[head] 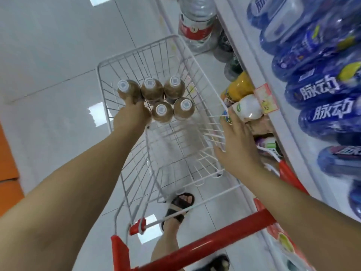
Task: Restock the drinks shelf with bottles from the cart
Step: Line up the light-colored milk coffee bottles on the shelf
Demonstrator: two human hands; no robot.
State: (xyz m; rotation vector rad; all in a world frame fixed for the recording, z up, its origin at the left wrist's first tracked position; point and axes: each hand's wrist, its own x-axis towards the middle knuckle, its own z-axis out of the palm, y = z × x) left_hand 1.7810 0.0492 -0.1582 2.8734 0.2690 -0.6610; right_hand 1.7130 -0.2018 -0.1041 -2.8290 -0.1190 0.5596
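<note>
Several brown drink bottles with white caps stand upright in the white wire cart [136,55]. My left hand [131,114] grips the leftmost brown bottle [128,89] around its body; the others, such as the middle one [152,90], stand beside it. My right hand [237,145] hovers with straight fingers over the cart's right rim, its fingertips touching a white bottle [250,108] at the edge of the lower shelf. The drinks shelf [277,122] runs along the right, with blue bottles [320,114] on it.
A large clear water jug [197,22] with a red label stands on the floor beyond the cart. A yellow bottle [239,88] and other drinks sit on the low shelf. The cart's red handle [211,241] is close to me. My sandalled foot [180,206] shows under the cart.
</note>
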